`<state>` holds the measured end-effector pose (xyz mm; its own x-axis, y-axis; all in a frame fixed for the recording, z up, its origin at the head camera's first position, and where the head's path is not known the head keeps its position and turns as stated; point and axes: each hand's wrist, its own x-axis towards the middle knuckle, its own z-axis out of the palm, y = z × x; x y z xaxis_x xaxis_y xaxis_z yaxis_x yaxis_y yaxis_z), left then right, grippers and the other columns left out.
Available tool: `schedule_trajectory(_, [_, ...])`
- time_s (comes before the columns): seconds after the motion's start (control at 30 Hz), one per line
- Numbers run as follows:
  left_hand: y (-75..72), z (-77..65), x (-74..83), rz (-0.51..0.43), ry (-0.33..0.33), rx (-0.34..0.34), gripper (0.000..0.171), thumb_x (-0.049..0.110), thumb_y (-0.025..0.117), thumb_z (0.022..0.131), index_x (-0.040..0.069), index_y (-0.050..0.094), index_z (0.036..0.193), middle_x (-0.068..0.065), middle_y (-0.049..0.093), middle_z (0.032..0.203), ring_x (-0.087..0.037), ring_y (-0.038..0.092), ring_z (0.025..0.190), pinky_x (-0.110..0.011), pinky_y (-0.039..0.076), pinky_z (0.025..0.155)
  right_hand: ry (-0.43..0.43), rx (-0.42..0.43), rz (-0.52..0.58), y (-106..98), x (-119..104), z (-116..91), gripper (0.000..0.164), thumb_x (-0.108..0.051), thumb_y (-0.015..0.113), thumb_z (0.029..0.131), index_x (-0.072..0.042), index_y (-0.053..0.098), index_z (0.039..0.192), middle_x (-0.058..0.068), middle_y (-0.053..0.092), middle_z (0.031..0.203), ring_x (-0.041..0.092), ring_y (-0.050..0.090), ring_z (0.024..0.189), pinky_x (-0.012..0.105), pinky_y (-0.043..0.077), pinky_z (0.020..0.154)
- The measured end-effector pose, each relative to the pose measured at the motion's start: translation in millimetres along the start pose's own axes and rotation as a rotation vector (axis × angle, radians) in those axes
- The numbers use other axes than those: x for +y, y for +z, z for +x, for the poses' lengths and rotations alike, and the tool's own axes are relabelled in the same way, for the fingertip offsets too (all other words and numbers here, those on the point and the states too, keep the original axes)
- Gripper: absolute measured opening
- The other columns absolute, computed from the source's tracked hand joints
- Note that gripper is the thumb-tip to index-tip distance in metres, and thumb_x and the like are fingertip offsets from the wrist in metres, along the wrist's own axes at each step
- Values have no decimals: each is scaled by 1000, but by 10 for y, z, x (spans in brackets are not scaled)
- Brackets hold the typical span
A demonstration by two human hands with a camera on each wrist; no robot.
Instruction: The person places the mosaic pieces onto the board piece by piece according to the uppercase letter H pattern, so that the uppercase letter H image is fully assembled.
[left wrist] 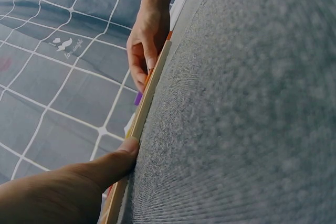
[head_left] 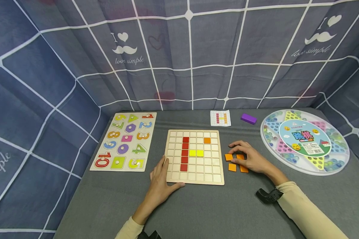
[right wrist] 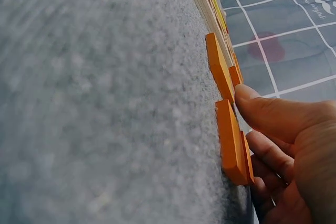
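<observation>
Orange tiles point(head_left: 232, 167) meet right hand's point(head_left: 252, 159) parted fingers; splayed left hand point(head_left: 160, 186) touches board point(head_left: 199, 168).

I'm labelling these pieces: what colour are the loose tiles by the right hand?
The loose tiles are orange, clearest in the head view.

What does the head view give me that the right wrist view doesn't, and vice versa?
Head only: left hand, number board, pattern card, purple block, round game.

Right wrist only: no extra thing, just a low, edge-on close-up of the orange tiles.

Both: right hand, those tiles, grid board, curtain.
</observation>
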<state>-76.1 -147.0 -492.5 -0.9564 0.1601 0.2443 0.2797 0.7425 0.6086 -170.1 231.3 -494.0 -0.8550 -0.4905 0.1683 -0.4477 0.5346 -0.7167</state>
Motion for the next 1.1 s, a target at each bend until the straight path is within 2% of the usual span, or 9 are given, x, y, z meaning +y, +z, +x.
schedule_trajectory(0.3, [2,2,-4,3,-8,-7,110,44,89,66,-7,35,147,-26,28,156,-43,36,135,-54,24,96,2,26,-11,10,-53,99,22,-22,78,85,-25,69,105,5,56,129,28,45,124,52,32,103])
schedule_trajectory(0.6, [-20,-1,2,-6,-17,-12,110,44,89,67,-7,34,148,-26,27,156,-43,34,137,-55,23,98,-21,73,-22,93,-155,319,24,-21,78,85,-18,69,107,9,57,129,31,46,122,56,32,102])
schedule_trajectory(0.87, [-24,-1,9,-21,-17,-21,110,43,88,67,-8,33,148,-26,26,156,-43,33,137,-56,22,99,-25,80,11,225,-268,555,24,-17,78,84,-15,69,107,10,58,129,34,45,124,58,27,105])
schedule_trajectory(1.1, [-18,3,14,-12,-19,-24,109,43,88,68,-7,33,148,-26,26,157,-42,34,136,-56,22,99,-36,80,5,327,-310,681,24,-16,78,84,-11,70,106,13,58,126,36,44,123,62,22,105])
